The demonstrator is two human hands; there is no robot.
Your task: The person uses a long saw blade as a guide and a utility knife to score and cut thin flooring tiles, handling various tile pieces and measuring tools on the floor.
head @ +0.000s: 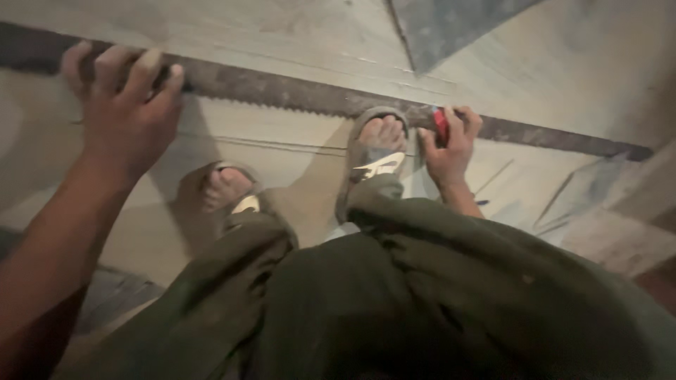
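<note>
The left hand (127,105) is clamping the long toothed straightedge (296,91) flat on the plywood sheet (282,151), steadying it while the right hand (447,144) is gripping a red marker (441,125) against its edge.

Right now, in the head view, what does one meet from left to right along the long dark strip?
Left hand pressing on the long dark strip → right foot in a sandal → right hand holding a small red object → the strip's far end.
</note>
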